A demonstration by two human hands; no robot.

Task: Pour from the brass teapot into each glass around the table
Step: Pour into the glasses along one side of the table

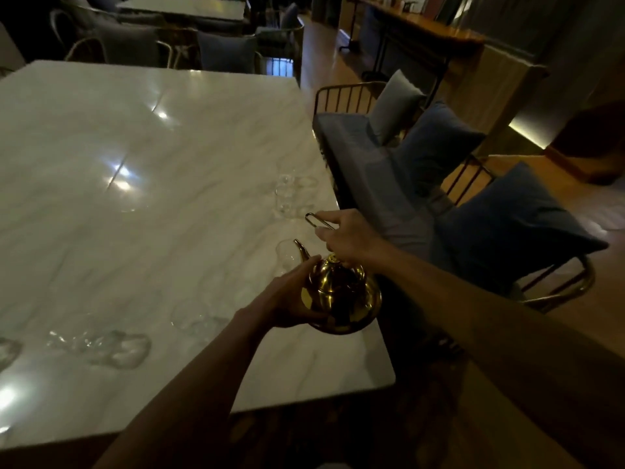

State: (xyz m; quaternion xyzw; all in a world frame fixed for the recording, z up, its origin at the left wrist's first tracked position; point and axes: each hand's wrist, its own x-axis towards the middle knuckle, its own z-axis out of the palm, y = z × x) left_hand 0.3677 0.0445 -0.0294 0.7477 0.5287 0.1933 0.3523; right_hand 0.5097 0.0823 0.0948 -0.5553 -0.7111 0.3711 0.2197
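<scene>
Two bare forearms reach over the desk's (pixel 142 238) near corner. The left hand (pixel 287 296) cups the brass teapot's (pixel 341 296) side; the right hand (pixel 348 238) is closed on its wire handle (pixel 316 221). The pot is tilted, spout over a clear glass (pixel 286 257). More glasses stand beyond (pixel 287 198) and nearer (pixel 192 319). Cushioned chairs (pixel 500 225) flank the desk's right edge.

Both hands tilt brass teapot (pixel 341 296), spout over glass (pixel 287 257)
</scene>
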